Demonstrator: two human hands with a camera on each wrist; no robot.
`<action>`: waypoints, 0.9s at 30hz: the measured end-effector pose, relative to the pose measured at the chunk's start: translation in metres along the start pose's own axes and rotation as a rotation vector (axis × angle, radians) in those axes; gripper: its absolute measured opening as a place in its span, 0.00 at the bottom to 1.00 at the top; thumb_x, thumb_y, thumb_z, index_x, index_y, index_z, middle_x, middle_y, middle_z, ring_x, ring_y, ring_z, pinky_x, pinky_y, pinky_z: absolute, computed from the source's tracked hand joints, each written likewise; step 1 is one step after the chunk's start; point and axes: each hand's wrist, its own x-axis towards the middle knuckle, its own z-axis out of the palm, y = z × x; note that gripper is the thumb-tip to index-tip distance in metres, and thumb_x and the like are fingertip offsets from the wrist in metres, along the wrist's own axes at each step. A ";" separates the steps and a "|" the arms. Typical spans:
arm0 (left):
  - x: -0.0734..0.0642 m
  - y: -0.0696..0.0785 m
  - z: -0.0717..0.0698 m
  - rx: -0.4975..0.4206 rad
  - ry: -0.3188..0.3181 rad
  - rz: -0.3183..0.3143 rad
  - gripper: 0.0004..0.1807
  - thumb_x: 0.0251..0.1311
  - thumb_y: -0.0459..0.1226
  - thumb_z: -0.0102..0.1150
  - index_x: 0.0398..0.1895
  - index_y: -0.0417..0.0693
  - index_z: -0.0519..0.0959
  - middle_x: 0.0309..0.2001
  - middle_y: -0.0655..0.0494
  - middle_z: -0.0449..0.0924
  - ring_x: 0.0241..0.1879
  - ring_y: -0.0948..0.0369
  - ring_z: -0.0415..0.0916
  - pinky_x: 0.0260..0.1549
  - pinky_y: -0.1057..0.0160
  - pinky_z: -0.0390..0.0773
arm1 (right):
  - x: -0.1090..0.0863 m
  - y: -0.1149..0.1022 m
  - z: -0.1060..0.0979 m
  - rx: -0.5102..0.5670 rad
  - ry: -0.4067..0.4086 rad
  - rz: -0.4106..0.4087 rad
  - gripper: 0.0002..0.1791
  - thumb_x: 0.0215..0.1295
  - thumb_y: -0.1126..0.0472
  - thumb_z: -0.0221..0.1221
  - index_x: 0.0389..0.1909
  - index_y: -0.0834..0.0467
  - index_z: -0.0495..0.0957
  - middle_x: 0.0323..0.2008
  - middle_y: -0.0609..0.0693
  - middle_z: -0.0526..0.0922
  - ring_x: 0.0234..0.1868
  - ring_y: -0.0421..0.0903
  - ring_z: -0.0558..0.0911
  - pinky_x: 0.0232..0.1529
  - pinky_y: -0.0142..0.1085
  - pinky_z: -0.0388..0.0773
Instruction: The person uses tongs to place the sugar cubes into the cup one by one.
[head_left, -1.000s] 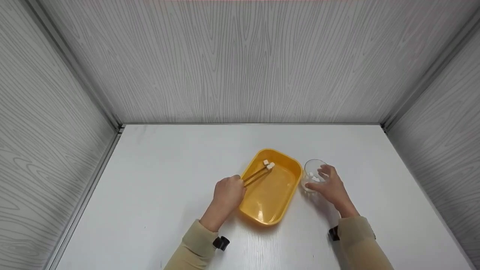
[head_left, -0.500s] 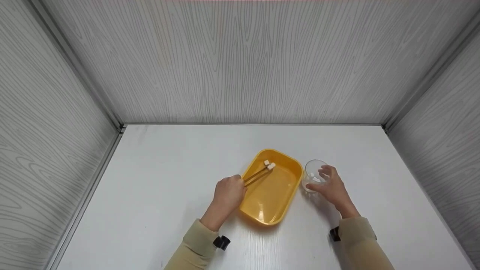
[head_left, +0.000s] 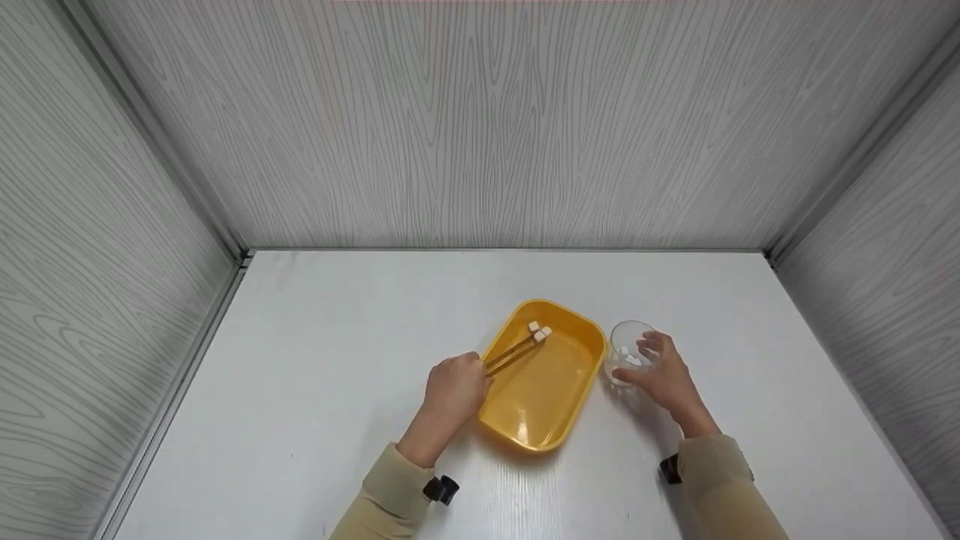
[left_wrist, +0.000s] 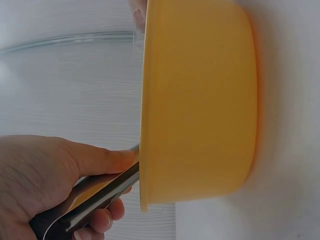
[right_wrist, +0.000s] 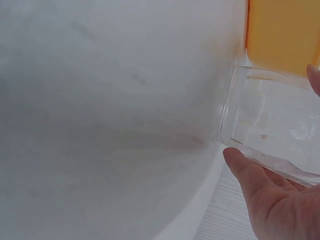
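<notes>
My left hand point(head_left: 456, 386) grips metal tongs point(left_wrist: 95, 201), thumb on one arm and fingers curled under the other in the left wrist view. The tongs reach over the rim of a yellow tray point(head_left: 536, 397), their tips at a small white cube point(head_left: 538, 337). Two more white cubes, one point(head_left: 533, 327) beyond the tips and one point(head_left: 546, 331) just right of them, lie close by in the tray. My right hand point(head_left: 664, 375) holds a clear glass point(right_wrist: 275, 107) upright on the table, thumb and fingers on opposite sides. Several white pieces point(head_left: 630, 359) sit inside the glass.
The glass stands close against the tray's right side on a white table point(head_left: 337, 337). Grey wood-grain panels rise at the back point(head_left: 480, 135), left point(head_left: 90, 262) and right point(head_left: 885, 262). A black wrist camera point(head_left: 441, 490) sits at the left cuff.
The left hand has drawn back very slightly, and the cube at the tongs' tips has shifted a little toward it, away from its neighbour. The right hand and glass stay put.
</notes>
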 end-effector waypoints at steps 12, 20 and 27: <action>-0.006 0.000 -0.004 -0.010 0.020 0.010 0.12 0.54 0.39 0.72 0.24 0.39 0.83 0.21 0.54 0.74 0.21 0.55 0.77 0.20 0.58 0.77 | 0.001 0.003 0.001 0.017 0.000 -0.011 0.54 0.53 0.54 0.74 0.73 0.62 0.49 0.71 0.63 0.59 0.71 0.60 0.60 0.64 0.55 0.62; -0.007 0.003 -0.014 -0.038 0.043 0.024 0.11 0.56 0.39 0.71 0.26 0.38 0.84 0.22 0.54 0.75 0.21 0.57 0.76 0.21 0.59 0.77 | 0.001 0.003 0.000 0.026 -0.001 -0.007 0.54 0.53 0.55 0.74 0.73 0.61 0.49 0.71 0.63 0.59 0.71 0.60 0.59 0.64 0.56 0.62; -0.008 0.008 -0.023 -0.052 0.085 0.054 0.11 0.56 0.39 0.70 0.26 0.39 0.84 0.23 0.55 0.75 0.21 0.58 0.75 0.21 0.60 0.77 | 0.001 0.003 0.000 0.032 -0.006 -0.013 0.54 0.53 0.55 0.74 0.72 0.62 0.49 0.71 0.63 0.58 0.71 0.60 0.59 0.64 0.55 0.63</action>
